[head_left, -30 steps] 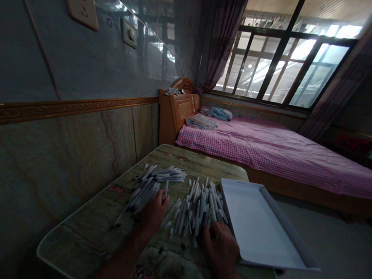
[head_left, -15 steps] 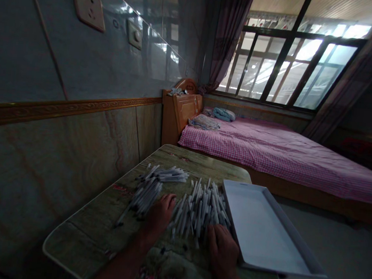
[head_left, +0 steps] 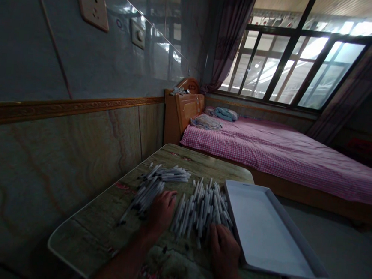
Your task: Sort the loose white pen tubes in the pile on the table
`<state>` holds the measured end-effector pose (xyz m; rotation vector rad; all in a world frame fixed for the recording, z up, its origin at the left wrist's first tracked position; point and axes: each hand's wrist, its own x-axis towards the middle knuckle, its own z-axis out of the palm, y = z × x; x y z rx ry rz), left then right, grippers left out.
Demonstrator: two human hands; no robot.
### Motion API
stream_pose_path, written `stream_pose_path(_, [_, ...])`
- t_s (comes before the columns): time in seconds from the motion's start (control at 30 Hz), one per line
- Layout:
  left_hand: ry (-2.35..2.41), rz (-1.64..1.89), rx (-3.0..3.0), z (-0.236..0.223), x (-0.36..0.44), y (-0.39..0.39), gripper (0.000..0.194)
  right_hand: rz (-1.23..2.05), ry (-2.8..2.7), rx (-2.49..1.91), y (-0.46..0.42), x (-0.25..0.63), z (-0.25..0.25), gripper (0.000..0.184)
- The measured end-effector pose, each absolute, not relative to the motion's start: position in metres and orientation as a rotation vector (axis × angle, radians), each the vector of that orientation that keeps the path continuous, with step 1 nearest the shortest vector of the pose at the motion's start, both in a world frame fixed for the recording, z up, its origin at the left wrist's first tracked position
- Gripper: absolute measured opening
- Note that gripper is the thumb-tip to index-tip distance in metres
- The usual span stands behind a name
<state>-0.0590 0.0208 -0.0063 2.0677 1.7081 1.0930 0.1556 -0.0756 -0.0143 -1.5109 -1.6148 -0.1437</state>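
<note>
Slim white pens with dark ends lie in a right-hand heap (head_left: 203,205) on the table. To its left are a second heap of pens (head_left: 149,192) and a third bunch (head_left: 174,174) behind that one. My left hand (head_left: 162,210) is closed between the left and right heaps, its fingers curled; a small dark bit shows at the fingertips, too blurred to name. At the near right edge of the right heap, my right hand (head_left: 225,248) is closed, its fingers bent down against the pen ends. What it holds, if anything, is hidden.
A shallow white tray (head_left: 263,227) sits at the right, overhanging the table edge. Small black pieces (head_left: 165,250) lie on the stone-patterned table (head_left: 101,236). The tiled wall (head_left: 75,156) runs along the left, and a bed (head_left: 253,145) stands behind.
The view has shifted slightly, and both hands stay in nearly the same places. A thin dark line across the right heap no longer shows.
</note>
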Motion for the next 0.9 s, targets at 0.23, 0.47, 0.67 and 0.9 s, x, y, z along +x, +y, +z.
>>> stream_pose_path(0.23, [2.187,0.757,2.205,0.009,-0.076,0.018,0.029,-0.177,-1.621,-1.503,-0.075,0.155,-0.014,0.055])
stream_pose_path(0.47, [2.131,0.593,2.268,0.01,-0.074,0.015,0.033,-0.135,-1.653,-1.516,-0.074,0.156,-0.017,0.055])
stream_pose_path(0.67, [2.029,0.625,2.224,0.002,-0.076,0.019,0.042,-0.165,-1.66,-1.516,-0.073,0.156,-0.018,0.053])
stream_pose_path(0.9, [2.055,0.622,2.197,-0.002,-0.075,0.021,0.035,-0.156,-1.666,-1.513,-0.074,0.155,-0.017,0.053])
